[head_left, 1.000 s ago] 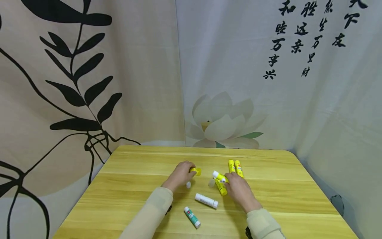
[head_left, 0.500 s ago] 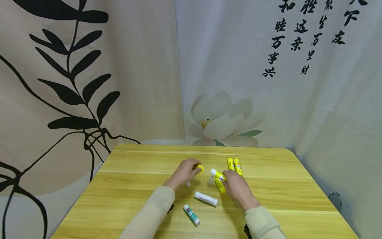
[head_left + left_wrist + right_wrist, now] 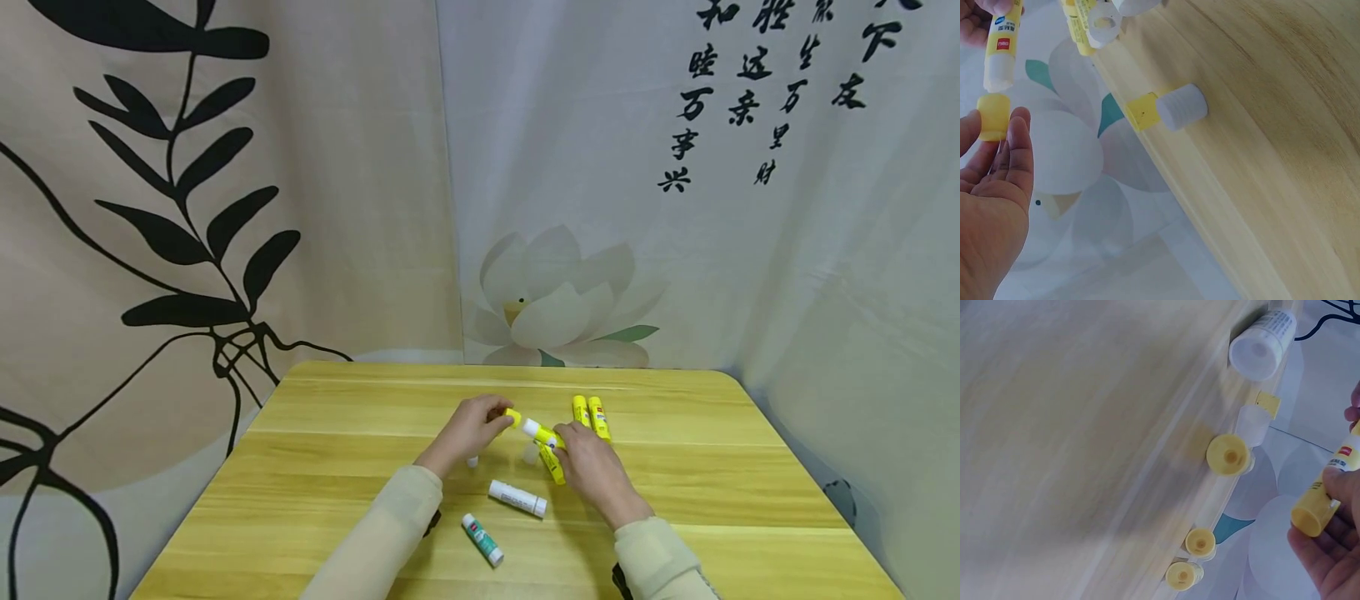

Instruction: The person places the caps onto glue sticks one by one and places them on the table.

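Observation:
My left hand [image 3: 468,429] pinches a small yellow cap [image 3: 994,117] between thumb and fingers. Held in my right hand [image 3: 597,475] is a yellow glue stick [image 3: 543,434], its bare white end tilted up toward that cap. In the left wrist view a narrow gap separates the white end from the cap. Under the right hand, another yellow glue stick [image 3: 552,465] lies on the table beside a translucent whitish cap [image 3: 530,453]. A small white cap [image 3: 1183,106] lies below the left hand, partly hidden by it in the head view.
Two yellow glue sticks [image 3: 590,415] lie side by side behind the right hand. Nearer the front of the wooden table [image 3: 337,500] are a white glue stick [image 3: 517,498] and a green-labelled one [image 3: 482,540]. A printed curtain [image 3: 375,208] hangs behind the table's far edge.
My left hand has moved right with the yellow cap, closing on the glue stick's white end. The right hand has shifted slightly left with the stick. The things on the table stay put.

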A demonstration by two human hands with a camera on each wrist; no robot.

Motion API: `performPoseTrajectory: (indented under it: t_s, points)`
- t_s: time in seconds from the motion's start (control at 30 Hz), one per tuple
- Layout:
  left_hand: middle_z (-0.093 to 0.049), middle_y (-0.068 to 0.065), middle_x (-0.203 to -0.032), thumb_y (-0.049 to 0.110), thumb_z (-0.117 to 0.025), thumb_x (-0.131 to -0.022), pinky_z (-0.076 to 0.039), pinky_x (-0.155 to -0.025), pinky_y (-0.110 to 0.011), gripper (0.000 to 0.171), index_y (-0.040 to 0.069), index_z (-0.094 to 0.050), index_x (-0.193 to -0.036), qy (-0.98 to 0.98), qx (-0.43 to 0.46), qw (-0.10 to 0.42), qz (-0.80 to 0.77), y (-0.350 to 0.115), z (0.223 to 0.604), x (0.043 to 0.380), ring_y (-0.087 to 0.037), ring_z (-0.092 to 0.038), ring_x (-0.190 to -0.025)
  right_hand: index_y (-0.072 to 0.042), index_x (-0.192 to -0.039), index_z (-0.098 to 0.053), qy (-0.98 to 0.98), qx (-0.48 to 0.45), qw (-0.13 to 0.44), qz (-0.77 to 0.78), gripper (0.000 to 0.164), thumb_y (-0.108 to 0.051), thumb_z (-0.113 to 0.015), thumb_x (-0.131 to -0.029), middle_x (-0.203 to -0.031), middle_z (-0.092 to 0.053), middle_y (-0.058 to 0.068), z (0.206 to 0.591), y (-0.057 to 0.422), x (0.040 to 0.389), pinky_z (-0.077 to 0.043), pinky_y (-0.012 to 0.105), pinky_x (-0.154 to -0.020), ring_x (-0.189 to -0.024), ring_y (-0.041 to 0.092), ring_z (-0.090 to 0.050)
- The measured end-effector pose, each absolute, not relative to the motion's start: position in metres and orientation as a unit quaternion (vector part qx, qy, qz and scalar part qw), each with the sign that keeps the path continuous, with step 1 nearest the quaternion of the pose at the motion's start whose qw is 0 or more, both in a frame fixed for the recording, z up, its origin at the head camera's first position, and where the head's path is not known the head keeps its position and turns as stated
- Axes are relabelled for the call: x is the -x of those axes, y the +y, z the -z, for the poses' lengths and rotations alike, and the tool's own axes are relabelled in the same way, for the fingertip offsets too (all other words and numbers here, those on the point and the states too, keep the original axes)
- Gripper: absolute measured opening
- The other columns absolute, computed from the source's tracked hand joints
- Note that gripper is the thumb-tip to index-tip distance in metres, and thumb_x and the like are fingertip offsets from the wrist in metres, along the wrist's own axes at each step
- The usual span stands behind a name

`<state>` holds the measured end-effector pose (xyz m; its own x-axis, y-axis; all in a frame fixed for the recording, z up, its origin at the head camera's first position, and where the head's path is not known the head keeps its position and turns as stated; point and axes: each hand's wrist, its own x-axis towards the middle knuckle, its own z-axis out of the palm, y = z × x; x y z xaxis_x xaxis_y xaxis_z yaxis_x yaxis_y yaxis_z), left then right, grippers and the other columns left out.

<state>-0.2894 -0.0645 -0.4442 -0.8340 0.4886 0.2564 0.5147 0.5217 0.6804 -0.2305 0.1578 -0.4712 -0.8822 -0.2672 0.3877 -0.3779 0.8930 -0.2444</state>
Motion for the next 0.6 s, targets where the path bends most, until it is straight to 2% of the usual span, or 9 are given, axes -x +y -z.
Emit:
performPoseTrajectory:
  t_s: [0.6]
  points:
    - [-0.068, -0.006, -0.107, 0.016, -0.062, -0.1, -0.054, -0.079, -0.03, 0.026, 0.002, -0.066, -0.121, -0.861, 0.287, -0.011, 0.419, -0.0635, 0.4398, 0.2848, -0.015, -0.063, -0.091, 0.001, -0.115, -0.065, -0.952, -0.185, 0.195, -0.146, 0.032, -0.009, -0.077, -0.087, -0.104, -0.065, 0.009, 0.4646, 0.1513, 0.2269, -0.057, 0.036, -0.072, -0.087, 0.021, -0.064]
